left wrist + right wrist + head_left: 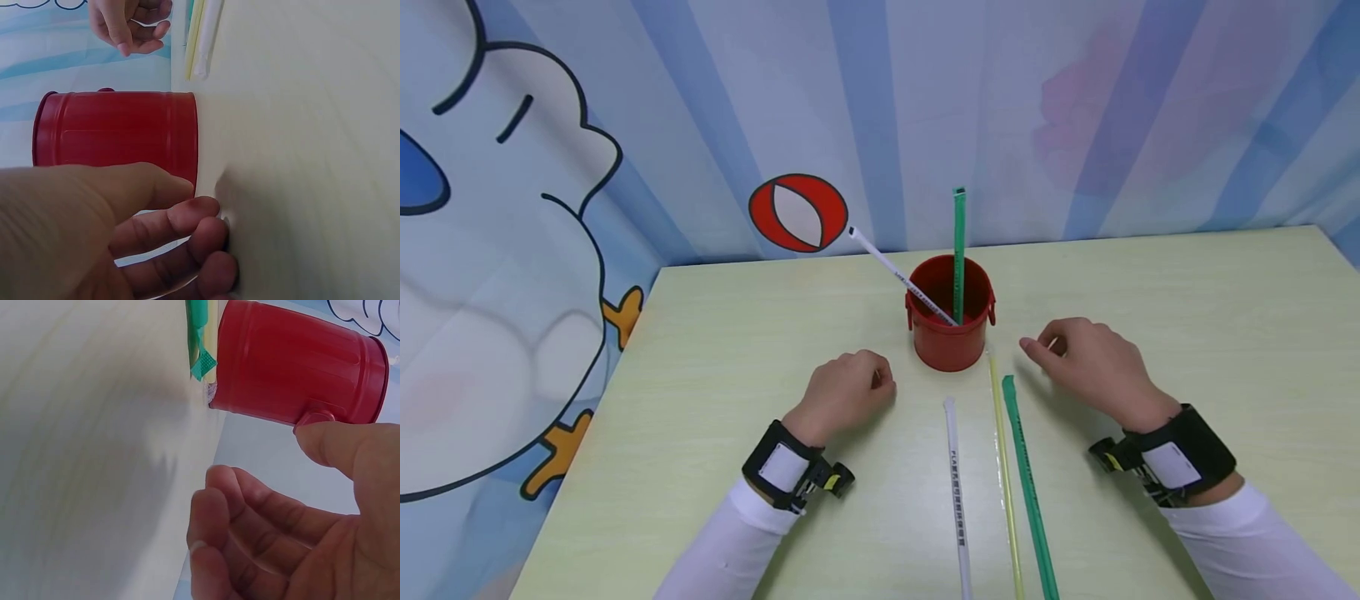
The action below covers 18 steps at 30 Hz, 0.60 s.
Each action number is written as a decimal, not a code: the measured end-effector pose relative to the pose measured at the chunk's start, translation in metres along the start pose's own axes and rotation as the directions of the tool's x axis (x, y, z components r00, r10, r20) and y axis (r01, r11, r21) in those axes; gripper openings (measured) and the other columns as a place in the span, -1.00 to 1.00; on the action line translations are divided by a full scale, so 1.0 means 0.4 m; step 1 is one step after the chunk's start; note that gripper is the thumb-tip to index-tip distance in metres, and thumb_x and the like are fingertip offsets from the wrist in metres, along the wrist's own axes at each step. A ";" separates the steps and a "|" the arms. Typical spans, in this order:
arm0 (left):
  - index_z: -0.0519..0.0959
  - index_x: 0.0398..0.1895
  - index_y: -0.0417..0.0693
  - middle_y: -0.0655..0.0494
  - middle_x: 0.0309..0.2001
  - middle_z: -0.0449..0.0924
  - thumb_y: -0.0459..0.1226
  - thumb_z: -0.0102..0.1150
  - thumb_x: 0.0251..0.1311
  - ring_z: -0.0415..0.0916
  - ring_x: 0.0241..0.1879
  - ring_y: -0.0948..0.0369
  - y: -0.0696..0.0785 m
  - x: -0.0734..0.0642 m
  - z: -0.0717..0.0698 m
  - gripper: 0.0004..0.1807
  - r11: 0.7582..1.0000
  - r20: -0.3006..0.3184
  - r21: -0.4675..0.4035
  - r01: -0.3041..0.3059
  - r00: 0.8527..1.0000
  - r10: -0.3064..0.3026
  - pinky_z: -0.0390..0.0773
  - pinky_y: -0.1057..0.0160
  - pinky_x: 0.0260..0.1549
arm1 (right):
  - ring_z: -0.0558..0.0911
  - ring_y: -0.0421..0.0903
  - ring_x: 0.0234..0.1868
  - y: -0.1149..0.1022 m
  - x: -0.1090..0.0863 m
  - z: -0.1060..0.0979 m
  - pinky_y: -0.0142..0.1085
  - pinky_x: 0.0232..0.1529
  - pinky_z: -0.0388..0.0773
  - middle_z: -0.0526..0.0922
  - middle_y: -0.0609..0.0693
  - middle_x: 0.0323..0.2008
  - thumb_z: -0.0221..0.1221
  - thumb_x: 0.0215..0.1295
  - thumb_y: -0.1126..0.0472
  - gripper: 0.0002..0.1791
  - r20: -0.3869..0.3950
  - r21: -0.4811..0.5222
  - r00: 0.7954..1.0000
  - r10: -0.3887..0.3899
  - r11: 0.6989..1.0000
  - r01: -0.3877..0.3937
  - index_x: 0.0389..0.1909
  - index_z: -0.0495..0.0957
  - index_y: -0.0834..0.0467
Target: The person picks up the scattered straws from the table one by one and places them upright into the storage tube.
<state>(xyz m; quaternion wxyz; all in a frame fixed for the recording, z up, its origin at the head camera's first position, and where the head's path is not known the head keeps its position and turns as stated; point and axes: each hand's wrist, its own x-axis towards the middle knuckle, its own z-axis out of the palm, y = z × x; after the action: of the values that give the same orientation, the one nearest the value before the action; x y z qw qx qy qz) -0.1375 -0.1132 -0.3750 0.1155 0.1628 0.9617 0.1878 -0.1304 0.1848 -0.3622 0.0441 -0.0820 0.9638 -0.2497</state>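
Note:
A red bucket [950, 346] stands upright toward the back of the table, holding a white wrapped straw [887, 265] that leans left and a green wrapped straw [959, 242] that stands nearly vertical. My left hand [842, 392] rests low over the table to the left of the bucket, its fingers loosely curled round nothing. To the bucket's right hovers my right hand [1093, 367], thumb and fingers apart and no object between them. Between the hands lie a white wrapped straw [957, 500], a yellow straw in clear wrap [1006, 483] and a green wrapped straw [1028, 492].
The pale wooden table [700, 350] ends at the back against a blue striped cloth [925, 125] with printed cartoon figures. Small handles stick out at both sides of the bucket. Each wrist wears a black strap with a small camera.

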 end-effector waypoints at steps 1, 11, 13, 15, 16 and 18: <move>0.56 -0.55 0.06 0.20 -0.67 0.40 -0.24 0.09 0.19 0.34 -0.56 0.25 0.000 0.000 0.001 -0.83 1.000 -0.004 0.002 0.003 1.000 -0.003 0.23 0.35 -0.65 | 0.48 -0.09 -0.55 0.000 0.000 0.000 -0.31 -0.62 0.33 0.58 0.00 -0.56 0.07 0.34 -0.12 -0.53 0.001 -0.001 1.000 0.000 1.000 0.000 -0.23 0.62 0.24; 0.62 -0.42 0.02 0.17 -0.59 0.49 -0.21 0.11 0.23 0.39 -0.52 0.23 -0.001 -0.001 0.001 -0.86 1.000 -0.011 -0.019 0.021 1.000 -0.021 0.28 0.34 -0.60 | 0.36 -0.12 -0.65 -0.019 -0.007 -0.001 -0.33 -0.65 0.20 0.39 -0.05 -0.72 0.13 0.28 -0.07 -0.62 0.119 -0.034 0.992 -0.033 0.999 0.037 -0.57 0.54 0.13; 0.62 -0.41 0.02 0.17 -0.59 0.50 -0.20 0.10 0.23 0.39 -0.51 0.23 -0.002 -0.001 0.002 -0.86 1.000 -0.009 -0.019 0.022 1.000 -0.022 0.29 0.34 -0.60 | 0.35 -0.13 -0.65 -0.022 -0.012 0.000 -0.34 -0.65 0.20 0.39 -0.06 -0.72 0.16 0.25 -0.04 -0.66 0.171 -0.044 0.984 -0.050 0.997 0.058 -0.59 0.53 0.10; 0.62 -0.40 0.02 0.18 -0.58 0.50 -0.20 0.10 0.23 0.39 -0.50 0.23 -0.003 -0.001 0.002 -0.86 1.000 -0.008 -0.020 0.021 1.000 -0.021 0.29 0.34 -0.59 | 0.34 -0.15 -0.65 -0.024 -0.018 0.002 -0.35 -0.64 0.19 0.37 -0.08 -0.72 0.20 0.23 -0.01 -0.70 0.232 -0.052 0.970 -0.067 0.995 0.082 -0.59 0.52 0.09; 0.62 -0.40 0.02 0.18 -0.57 0.50 -0.20 0.10 0.23 0.39 -0.50 0.23 -0.004 -0.002 0.003 -0.86 1.000 -0.007 -0.020 0.021 1.000 -0.021 0.29 0.34 -0.59 | 0.34 -0.16 -0.65 -0.025 -0.021 0.004 -0.36 -0.64 0.19 0.37 -0.09 -0.71 0.21 0.21 0.01 -0.72 0.262 -0.057 0.962 -0.079 0.994 0.097 -0.58 0.52 0.08; 0.63 -0.39 0.02 0.18 -0.57 0.50 -0.20 0.10 0.23 0.40 -0.50 0.23 -0.005 -0.002 0.004 -0.86 1.000 -0.006 -0.020 0.023 1.000 -0.023 0.30 0.34 -0.59 | 0.33 -0.18 -0.65 -0.027 -0.025 0.008 -0.37 -0.63 0.18 0.35 -0.10 -0.71 0.24 0.19 0.02 -0.73 0.309 -0.066 0.946 -0.097 0.990 0.124 -0.60 0.51 0.06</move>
<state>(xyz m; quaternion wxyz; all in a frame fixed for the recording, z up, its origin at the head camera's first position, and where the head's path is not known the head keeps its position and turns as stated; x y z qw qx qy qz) -0.1369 -0.1147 -0.3770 0.1161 0.1502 0.9620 0.1964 -0.1185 0.1758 -0.3591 0.1749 -0.1753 0.9490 -0.1951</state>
